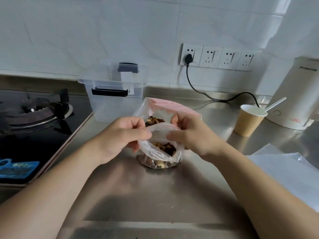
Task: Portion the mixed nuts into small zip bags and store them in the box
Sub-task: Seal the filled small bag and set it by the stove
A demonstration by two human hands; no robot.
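A small clear zip bag (pixel 159 149) with mixed nuts inside hangs just above the steel counter (pixel 155 195). My left hand (pixel 120 135) pinches its left top edge and my right hand (pixel 191 135) pinches the right top edge at the red zip strip. Right behind it stands a larger open bag (pixel 165 109) with a pink zip band, holding more mixed nuts (pixel 154 120). A filled small bag (pixel 158 163) lies on the counter under the one I hold. The clear plastic box (pixel 114 100) with dark latches stands at the back left, its lid up.
A gas hob (pixel 34 114) fills the left side. To the right stand a paper cup (pixel 248 120) with a white spoon, a white kettle (pixel 296 94) and its black cord (pixel 203 94). Empty clear bags (pixel 290 171) lie at the right edge.
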